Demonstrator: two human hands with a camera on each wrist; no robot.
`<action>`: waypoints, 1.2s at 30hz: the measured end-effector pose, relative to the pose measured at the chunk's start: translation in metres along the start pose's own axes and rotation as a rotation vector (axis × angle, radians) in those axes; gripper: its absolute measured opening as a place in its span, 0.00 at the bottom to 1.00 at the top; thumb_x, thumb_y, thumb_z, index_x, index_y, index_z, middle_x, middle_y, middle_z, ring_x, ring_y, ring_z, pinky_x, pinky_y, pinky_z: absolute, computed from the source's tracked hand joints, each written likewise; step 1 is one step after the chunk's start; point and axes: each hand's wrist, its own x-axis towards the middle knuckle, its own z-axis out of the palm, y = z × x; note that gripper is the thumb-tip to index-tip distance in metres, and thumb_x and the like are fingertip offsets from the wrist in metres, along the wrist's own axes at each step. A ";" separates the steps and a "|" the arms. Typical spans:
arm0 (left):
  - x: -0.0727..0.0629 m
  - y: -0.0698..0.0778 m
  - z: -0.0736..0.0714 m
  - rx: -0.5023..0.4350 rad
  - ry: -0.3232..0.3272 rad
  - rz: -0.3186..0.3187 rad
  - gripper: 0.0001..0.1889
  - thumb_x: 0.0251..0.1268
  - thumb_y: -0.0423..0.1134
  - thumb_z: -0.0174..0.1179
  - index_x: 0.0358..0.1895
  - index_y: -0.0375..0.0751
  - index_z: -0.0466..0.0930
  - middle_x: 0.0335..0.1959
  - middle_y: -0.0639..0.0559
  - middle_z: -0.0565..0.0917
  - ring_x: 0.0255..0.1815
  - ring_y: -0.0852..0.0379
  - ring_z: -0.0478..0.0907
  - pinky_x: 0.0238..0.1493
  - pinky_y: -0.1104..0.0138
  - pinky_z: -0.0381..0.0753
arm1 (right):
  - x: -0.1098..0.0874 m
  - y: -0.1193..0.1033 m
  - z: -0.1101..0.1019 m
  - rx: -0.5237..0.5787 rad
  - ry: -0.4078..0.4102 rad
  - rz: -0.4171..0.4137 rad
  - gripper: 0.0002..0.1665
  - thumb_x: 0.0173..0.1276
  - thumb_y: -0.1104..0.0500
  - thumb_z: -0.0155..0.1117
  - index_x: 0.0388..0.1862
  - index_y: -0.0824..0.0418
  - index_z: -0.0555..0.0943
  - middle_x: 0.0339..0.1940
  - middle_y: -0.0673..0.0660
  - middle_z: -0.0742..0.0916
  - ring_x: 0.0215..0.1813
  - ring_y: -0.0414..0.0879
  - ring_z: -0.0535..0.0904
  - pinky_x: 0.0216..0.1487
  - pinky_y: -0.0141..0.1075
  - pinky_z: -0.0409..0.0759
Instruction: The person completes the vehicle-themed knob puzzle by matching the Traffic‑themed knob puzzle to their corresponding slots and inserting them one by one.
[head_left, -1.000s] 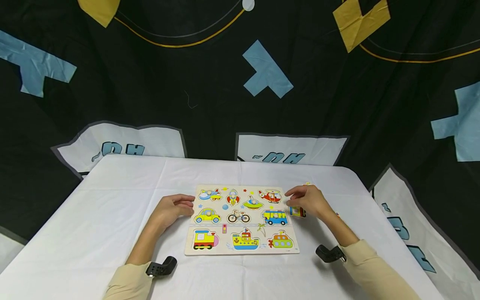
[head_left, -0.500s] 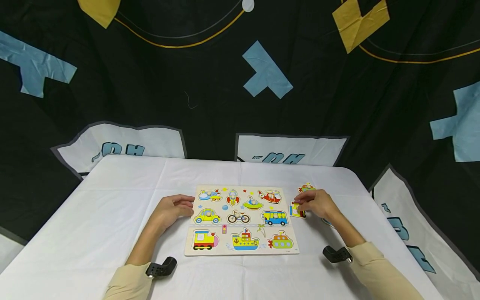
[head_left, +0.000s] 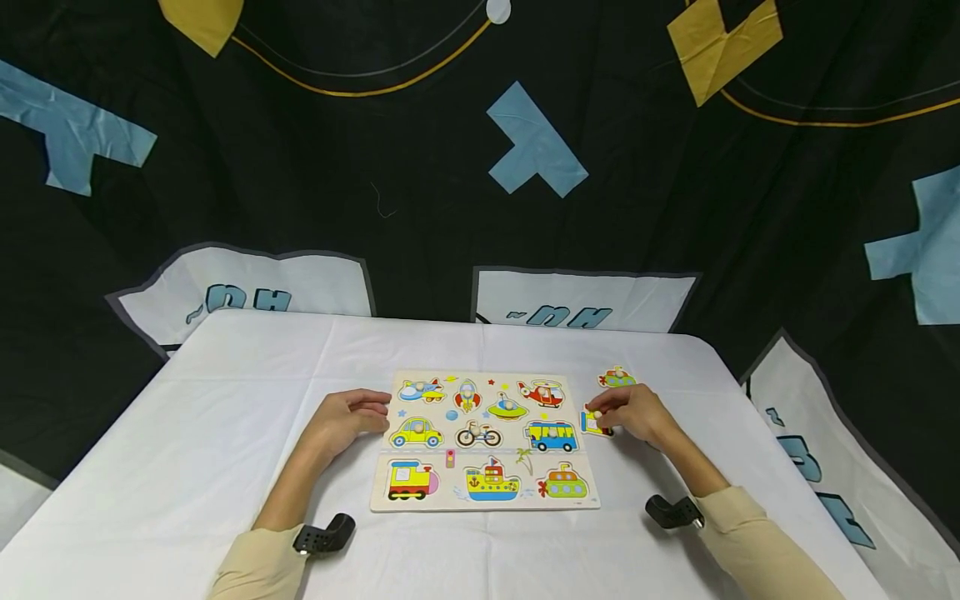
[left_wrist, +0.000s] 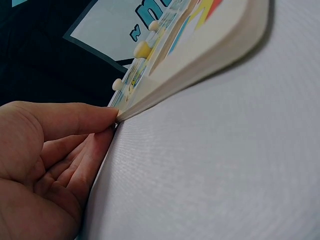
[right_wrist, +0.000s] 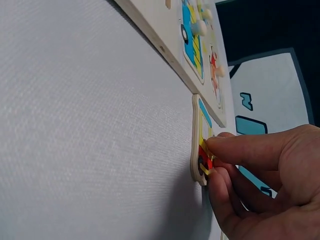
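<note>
A wooden peg puzzle board (head_left: 487,504) with colourful vehicle pictures lies flat on the white table. My left hand (head_left: 339,423) holds its left edge; in the left wrist view the thumb and fingers (left_wrist: 80,117) meet at that edge. Just past the board's right edge, my right hand (head_left: 633,412) pinches a train puzzle piece (head_left: 588,422) with thumb and fingertips. In the right wrist view this train piece (right_wrist: 195,135) stays low beside the board, its knob hidden by the fingers. A submarine puzzle piece (head_left: 617,377) lies behind the right hand.
Round knobs stand up on several board pieces, such as the bus (right_wrist: 190,37). White cloth covers the table (head_left: 480,554). A black curtain (head_left: 420,200) with blue and yellow shapes hangs behind it.
My right hand has moved slightly right and back from the board's right edge onto the train piece, uncovering the submarine piece. The left hand has stayed at the board's edge.
</note>
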 end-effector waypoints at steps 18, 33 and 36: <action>0.002 -0.002 0.001 0.002 0.006 0.007 0.25 0.56 0.32 0.71 0.59 0.37 0.82 0.45 0.46 0.88 0.41 0.59 0.85 0.44 0.71 0.78 | 0.000 -0.008 -0.007 -0.047 -0.001 0.001 0.11 0.57 0.66 0.75 0.40 0.62 0.90 0.39 0.56 0.91 0.35 0.43 0.81 0.37 0.36 0.76; 0.000 -0.001 0.000 -0.008 0.000 0.007 0.25 0.56 0.32 0.71 0.60 0.36 0.82 0.46 0.45 0.88 0.42 0.59 0.85 0.44 0.71 0.78 | -0.001 -0.042 0.006 -0.064 -0.058 -0.072 0.09 0.53 0.62 0.79 0.34 0.61 0.89 0.28 0.52 0.86 0.34 0.45 0.77 0.34 0.36 0.74; 0.001 -0.001 0.001 -0.004 -0.004 0.006 0.25 0.57 0.32 0.71 0.60 0.36 0.82 0.47 0.45 0.88 0.42 0.60 0.85 0.44 0.71 0.78 | -0.001 -0.051 0.014 -0.041 -0.090 -0.091 0.08 0.53 0.63 0.79 0.32 0.61 0.88 0.24 0.51 0.85 0.31 0.44 0.76 0.31 0.35 0.74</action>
